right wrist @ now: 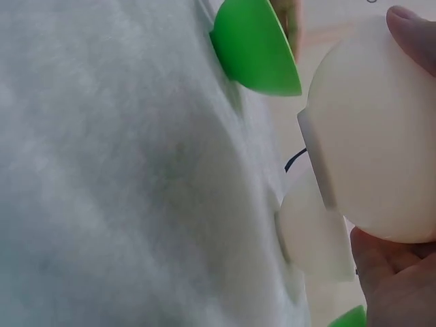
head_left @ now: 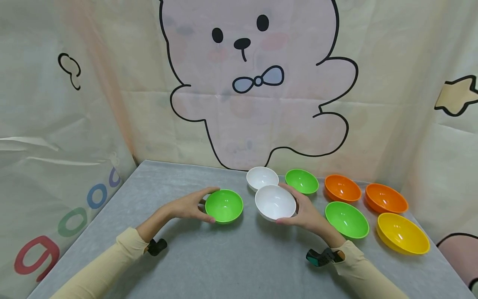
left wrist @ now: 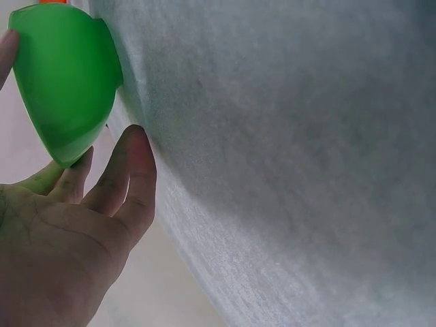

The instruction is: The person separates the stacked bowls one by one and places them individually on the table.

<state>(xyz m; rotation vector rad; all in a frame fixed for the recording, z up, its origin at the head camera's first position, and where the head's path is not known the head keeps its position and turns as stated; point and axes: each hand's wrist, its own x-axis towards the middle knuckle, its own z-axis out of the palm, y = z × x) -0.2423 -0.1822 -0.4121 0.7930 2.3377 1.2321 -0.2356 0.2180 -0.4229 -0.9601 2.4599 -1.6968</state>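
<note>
My left hand grips a green bowl from its left side, the thumb near the front of the rim and the fingers at the back. In the left wrist view that bowl sits against the grey cloth, with the thumb and some fingertips on it. A white bowl is in my right hand, held from the right between thumb and fingers. In the right wrist view this white bowl is raised off the cloth. Both bowls face upward.
Behind the held white bowl stands another white bowl. A green bowl, two orange bowls, another green bowl and a yellow bowl are to the right. Grey cloth covers the table; a printed curtain hangs behind.
</note>
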